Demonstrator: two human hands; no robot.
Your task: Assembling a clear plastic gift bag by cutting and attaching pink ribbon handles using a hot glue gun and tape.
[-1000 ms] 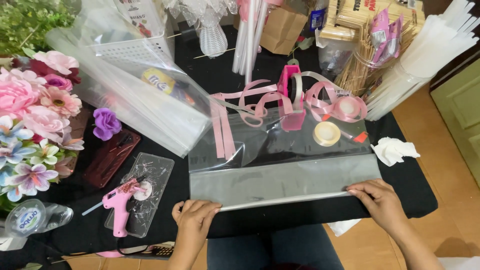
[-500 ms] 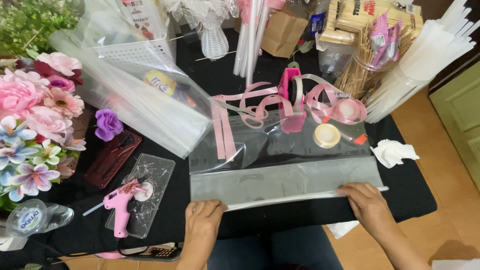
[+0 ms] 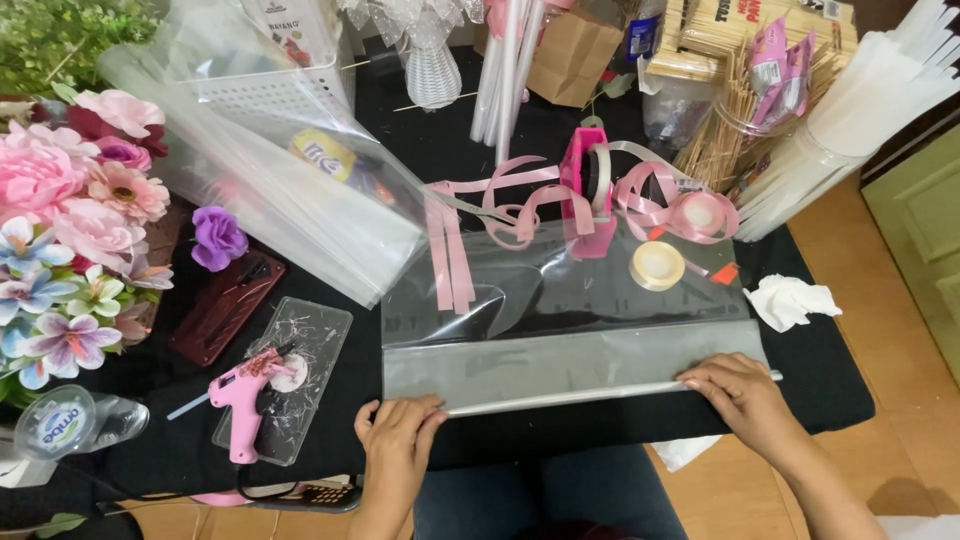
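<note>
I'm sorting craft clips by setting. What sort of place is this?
Probably a home craft table for making bouquets: artificial flowers, pink ribbon, a pink glue gun, and both hands rolling a clear cellophane sheet.

We see a pink glue gun (image 3: 245, 390) beside a purple flower (image 3: 217, 237), pink ribbon strips (image 3: 450, 250), a tape roll (image 3: 658, 265) and a crumpled tissue (image 3: 790, 300) on the black surface (image 3: 480, 130).

Bright even overhead light; soft shadows; glare on clear plastic sheet (image 3: 560, 300); sharp focus.
</note>
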